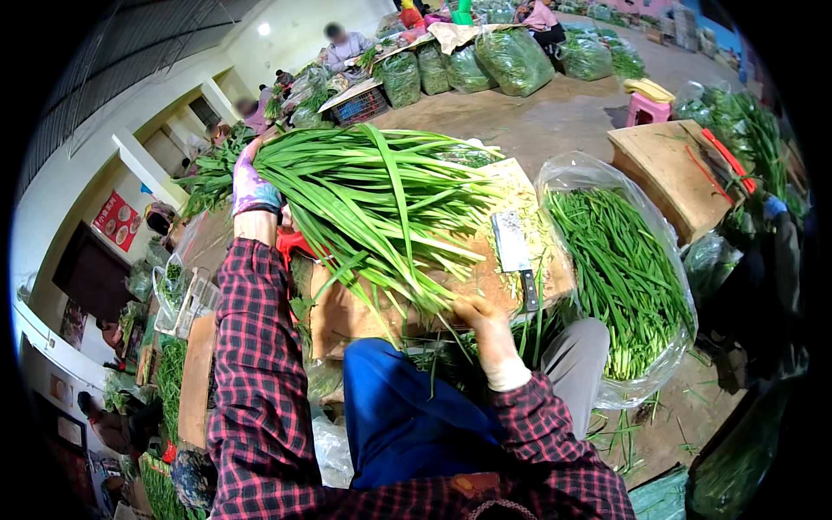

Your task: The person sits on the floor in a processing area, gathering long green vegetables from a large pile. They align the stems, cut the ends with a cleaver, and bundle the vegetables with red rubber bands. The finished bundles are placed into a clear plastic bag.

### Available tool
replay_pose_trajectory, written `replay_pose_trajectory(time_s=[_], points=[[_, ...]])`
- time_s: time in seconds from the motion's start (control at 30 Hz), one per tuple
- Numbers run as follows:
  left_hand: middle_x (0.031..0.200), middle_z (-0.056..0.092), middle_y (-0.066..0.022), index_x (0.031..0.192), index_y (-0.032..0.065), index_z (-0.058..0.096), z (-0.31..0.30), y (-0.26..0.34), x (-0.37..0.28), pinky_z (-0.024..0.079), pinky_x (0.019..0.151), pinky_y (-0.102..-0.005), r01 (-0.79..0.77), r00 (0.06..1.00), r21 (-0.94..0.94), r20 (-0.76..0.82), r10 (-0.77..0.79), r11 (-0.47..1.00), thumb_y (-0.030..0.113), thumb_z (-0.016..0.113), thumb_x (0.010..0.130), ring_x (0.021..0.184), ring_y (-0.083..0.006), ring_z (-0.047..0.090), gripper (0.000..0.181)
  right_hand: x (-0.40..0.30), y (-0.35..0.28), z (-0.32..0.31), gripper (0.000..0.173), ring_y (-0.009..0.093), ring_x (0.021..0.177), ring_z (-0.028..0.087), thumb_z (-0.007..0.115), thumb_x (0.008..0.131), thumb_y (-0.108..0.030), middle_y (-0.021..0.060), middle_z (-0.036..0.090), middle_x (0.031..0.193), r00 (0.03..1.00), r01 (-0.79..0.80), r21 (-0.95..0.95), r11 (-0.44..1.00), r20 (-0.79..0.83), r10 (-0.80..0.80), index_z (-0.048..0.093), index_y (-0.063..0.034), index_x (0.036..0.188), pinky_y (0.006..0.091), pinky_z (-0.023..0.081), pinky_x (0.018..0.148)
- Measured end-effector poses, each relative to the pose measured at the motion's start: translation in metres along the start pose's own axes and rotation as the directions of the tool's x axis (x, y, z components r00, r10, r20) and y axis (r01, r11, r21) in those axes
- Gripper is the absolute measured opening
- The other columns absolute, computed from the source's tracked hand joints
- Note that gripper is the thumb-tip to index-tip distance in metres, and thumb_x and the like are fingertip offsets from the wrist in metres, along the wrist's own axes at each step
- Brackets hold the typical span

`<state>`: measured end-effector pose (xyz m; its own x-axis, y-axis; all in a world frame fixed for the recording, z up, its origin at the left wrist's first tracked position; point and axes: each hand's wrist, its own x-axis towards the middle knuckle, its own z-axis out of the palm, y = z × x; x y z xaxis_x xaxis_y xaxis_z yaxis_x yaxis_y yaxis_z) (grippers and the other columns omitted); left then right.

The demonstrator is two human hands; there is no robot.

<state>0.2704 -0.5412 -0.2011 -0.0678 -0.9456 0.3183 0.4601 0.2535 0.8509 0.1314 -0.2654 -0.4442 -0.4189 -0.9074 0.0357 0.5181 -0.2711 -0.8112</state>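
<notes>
A large bunch of long green leafy stalks, likely garlic chives [364, 195], lies spread above a wooden board [351, 312] in front of my knees. My left hand [253, 179], in a purple and blue patterned glove, grips the leafy end at the far left. Near the board's front edge, my right hand [484, 318], in a pale glove, pinches the ends of a few stalks at the bunch's lower right. A cleaver [513, 244] with a black handle rests flat on the board, its blade among pale cut trimmings [543, 227].
To the right stands a clear plastic bag [689, 318] packed with green stalks. Beyond it are another wooden board [656, 156] and a pink stool [648, 110]. Several filled bags [513, 62] line a far table. A co-worker's gloved hand [773, 207] shows at the right edge.
</notes>
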Motion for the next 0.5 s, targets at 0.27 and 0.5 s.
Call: replay_pose_trajectory(time_s=[0.27, 0.5], points=[[0.102, 0.063, -0.0170, 0.106, -0.0013, 0.058, -0.024, 0.004, -0.003, 0.050, 0.080, -0.0443, 0.129, 0.991, -0.125, -0.012, -0.132, 0.984, 0.020, 0.047, 0.086, 0.088, -0.0323, 0.062, 0.031, -0.010, 0.001, -0.025, 0.026, 0.012, 0.080, 0.058, 0.063, 0.083, -0.019, 0.0054, 0.064, 0.089, 0.966, 0.109, -0.343, 0.933, -0.186, -0.181, 0.063, 0.0032, 0.098, 0.0221, 0.044, 0.075], [0.105, 0.062, -0.0165, 0.106, -0.0004, 0.059, -0.025, -0.006, -0.002, 0.050, 0.082, -0.0445, 0.109, 0.993, -0.186, -0.021, -0.115, 0.976, 0.017, 0.051, 0.085, 0.092, -0.0319, 0.061, 0.029, 0.021, -0.013, -0.002, 0.024, 0.006, 0.074, 0.051, 0.061, 0.085, -0.023, -0.0020, 0.058, 0.079, 0.994, -0.104, -0.038, 0.994, 0.018, 0.105, 0.064, -0.0011, 0.092, 0.0199, 0.039, 0.067]])
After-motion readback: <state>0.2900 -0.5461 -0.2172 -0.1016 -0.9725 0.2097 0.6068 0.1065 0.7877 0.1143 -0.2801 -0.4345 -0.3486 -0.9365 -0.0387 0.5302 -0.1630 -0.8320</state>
